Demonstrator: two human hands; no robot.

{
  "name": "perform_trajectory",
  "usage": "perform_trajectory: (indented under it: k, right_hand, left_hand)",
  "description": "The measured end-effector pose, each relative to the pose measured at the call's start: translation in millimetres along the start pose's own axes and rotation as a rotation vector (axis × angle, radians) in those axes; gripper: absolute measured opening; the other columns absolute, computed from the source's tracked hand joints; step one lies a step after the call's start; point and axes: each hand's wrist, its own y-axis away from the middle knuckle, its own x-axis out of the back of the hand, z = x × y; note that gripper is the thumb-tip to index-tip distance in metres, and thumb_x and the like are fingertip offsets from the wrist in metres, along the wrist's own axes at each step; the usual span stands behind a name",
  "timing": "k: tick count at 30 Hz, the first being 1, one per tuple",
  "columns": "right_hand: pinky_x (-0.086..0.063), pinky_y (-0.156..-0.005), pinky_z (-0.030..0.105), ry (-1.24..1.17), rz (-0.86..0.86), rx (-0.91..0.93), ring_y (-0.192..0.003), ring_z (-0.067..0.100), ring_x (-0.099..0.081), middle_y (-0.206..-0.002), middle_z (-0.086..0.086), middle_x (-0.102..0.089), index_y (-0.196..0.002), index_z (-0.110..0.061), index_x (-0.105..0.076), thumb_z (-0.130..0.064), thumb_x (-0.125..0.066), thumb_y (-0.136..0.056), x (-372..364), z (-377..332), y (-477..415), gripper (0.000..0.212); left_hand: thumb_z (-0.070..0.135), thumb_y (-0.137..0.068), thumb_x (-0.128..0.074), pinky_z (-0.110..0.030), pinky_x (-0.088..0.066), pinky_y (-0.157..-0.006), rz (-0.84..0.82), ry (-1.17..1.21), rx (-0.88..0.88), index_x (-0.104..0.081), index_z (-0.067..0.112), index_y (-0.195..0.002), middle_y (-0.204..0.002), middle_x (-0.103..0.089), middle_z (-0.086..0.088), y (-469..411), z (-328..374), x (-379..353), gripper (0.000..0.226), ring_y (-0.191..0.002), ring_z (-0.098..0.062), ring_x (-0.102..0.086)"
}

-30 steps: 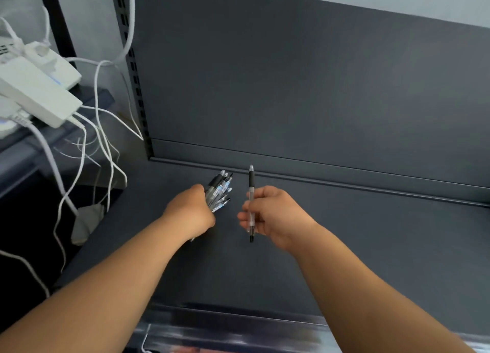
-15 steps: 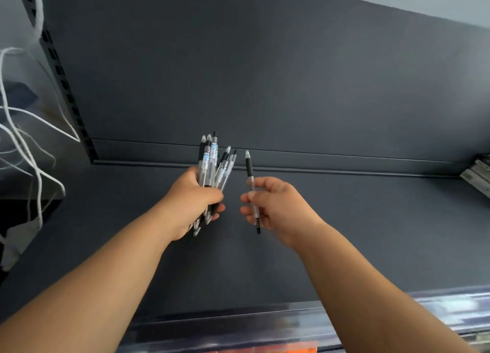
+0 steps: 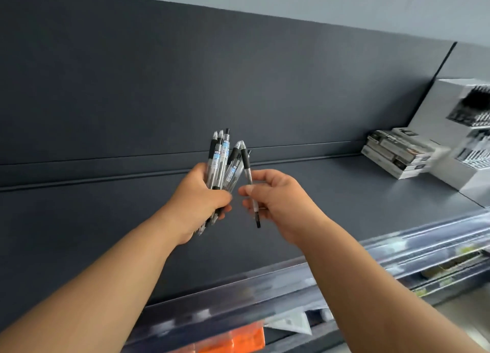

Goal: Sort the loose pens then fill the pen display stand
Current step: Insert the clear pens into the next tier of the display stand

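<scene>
The middle of the bundle of pens [image 3: 222, 156] is hidden inside the left hand [image 3: 201, 199], by which it is gripped upright above the dark shelf [image 3: 344, 183]; part of the single pen [image 3: 249, 177] is covered by the fingers of the right hand [image 3: 278, 196], by which it is pinched; the white stand [image 3: 450, 119] at the far right is blurred and cut off by the frame edge, so its contents cannot be made out; the stack of boxes [image 3: 397, 154] beside it is smeared. Since half a second ago the view has been swung rightward; the white cables are no longer seen; the single pen's upper end has been brought just beside the bundle.
</scene>
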Motion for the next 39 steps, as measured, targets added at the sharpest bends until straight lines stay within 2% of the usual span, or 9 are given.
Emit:
perform_trajectory:
  k: [5,11,13,16,21,27,29,35,39]
  right_hand:
    - [-0.052,-0.065,0.025,0.027,0.068,0.014,-0.068,0.012,-0.064,-0.087,0.002,-0.07,-0.101,-0.019,-0.061,-0.005,-0.056,-0.093,108.9,-3.9,30.3,0.017]
    - [-0.043,-0.053,0.025,0.002,0.177,0.017,-0.058,0.013,-0.05,-0.079,0.003,-0.059,-0.103,-0.022,-0.063,-0.015,-0.054,-0.096,228.8,-3.0,70.4,0.014]
    - [-0.04,-0.053,0.025,0.047,0.229,0.017,-0.057,0.011,-0.048,-0.078,0.001,-0.058,-0.102,-0.025,-0.064,-0.019,-0.053,-0.096,262.9,-3.4,80.4,0.013]
    - [-0.04,-0.056,0.025,0.064,0.308,0.018,-0.06,0.011,-0.048,-0.08,0.001,-0.057,-0.097,-0.03,-0.062,-0.014,-0.049,-0.097,310.7,-5.9,88.3,0.02]
    - [-0.047,-0.061,0.023,-0.044,0.362,-0.016,-0.07,0.013,-0.053,-0.085,0.005,-0.056,-0.12,-0.022,-0.057,0.0,-0.048,-0.094,374.5,-3.8,91.3,0.035]
    - [-0.047,-0.06,0.025,-0.166,0.537,0.013,-0.067,0.014,-0.055,-0.087,0.011,-0.061,-0.092,-0.013,-0.059,0.002,-0.059,-0.089,440.2,-2.2,85.3,0.015]
    - [-0.045,-0.058,0.025,-0.194,0.607,0.029,-0.064,0.015,-0.054,-0.085,0.014,-0.06,-0.085,-0.011,-0.058,0.003,-0.06,-0.087,468.4,-5.1,79.8,0.015]
    - [-0.049,-0.056,0.02,-0.269,0.696,0.073,-0.062,0.014,-0.055,-0.069,0.007,-0.057,-0.088,-0.006,-0.06,0.008,-0.058,-0.086,542.5,-19.7,58.3,0.014]
    - [-0.052,-0.058,0.021,-0.315,0.703,0.102,-0.063,0.015,-0.055,-0.069,0.007,-0.056,-0.087,-0.004,-0.061,0.01,-0.056,-0.086,578.0,-17.2,39.2,0.015]
  left_hand:
    - [-0.01,-0.078,-0.059,-0.031,-0.049,-0.054,-0.04,0.015,-0.035,-0.053,0.015,-0.1,-0.079,-0.059,-0.008,5.2,22.5,-111.8,0.033,-0.06,-0.021,-0.06]
    - [-0.011,-0.078,-0.058,-0.022,-0.04,-0.039,-0.077,0.057,-0.076,-0.051,0.014,-0.096,-0.07,-0.057,-0.01,8.5,40.0,-239.1,0.032,-0.051,-0.02,-0.055]
    - [-0.01,-0.079,-0.058,-0.022,-0.042,-0.041,-0.1,0.081,-0.072,-0.051,0.012,-0.101,-0.07,-0.057,-0.01,9.1,47.1,-274.7,0.031,-0.052,-0.021,-0.055]
    - [-0.009,-0.081,-0.058,-0.028,-0.046,-0.051,-0.121,0.097,-0.067,-0.052,0.01,-0.103,-0.072,-0.058,-0.009,4.1,59.0,-319.9,0.03,-0.057,-0.022,-0.057]
    - [-0.008,-0.081,-0.057,-0.027,-0.048,-0.049,-0.152,0.114,-0.068,-0.05,0.012,-0.095,-0.075,-0.057,-0.007,-18.2,69.4,-374.8,0.026,-0.053,-0.014,-0.059]
    - [-0.009,-0.082,-0.058,-0.026,-0.049,-0.047,-0.233,0.177,-0.122,-0.052,0.016,-0.094,-0.076,-0.06,-0.006,-56.1,79.4,-443.2,0.028,-0.051,-0.011,-0.06]
    - [-0.009,-0.082,-0.057,-0.024,-0.048,-0.046,-0.285,0.2,-0.134,-0.052,0.019,-0.092,-0.075,-0.059,-0.006,-70.3,87.3,-469.4,0.03,-0.05,-0.01,-0.059]
    - [-0.01,-0.081,-0.059,-0.027,-0.047,-0.047,-0.42,0.203,-0.189,-0.051,0.012,-0.093,-0.075,-0.058,-0.009,-111.8,113.2,-544.8,0.026,-0.052,-0.014,-0.06]
    - [-0.01,-0.081,-0.06,-0.028,-0.048,-0.048,-0.427,0.219,-0.184,-0.05,0.012,-0.094,-0.078,-0.058,-0.01,-133.7,113.5,-582.4,0.028,-0.053,-0.016,-0.058]
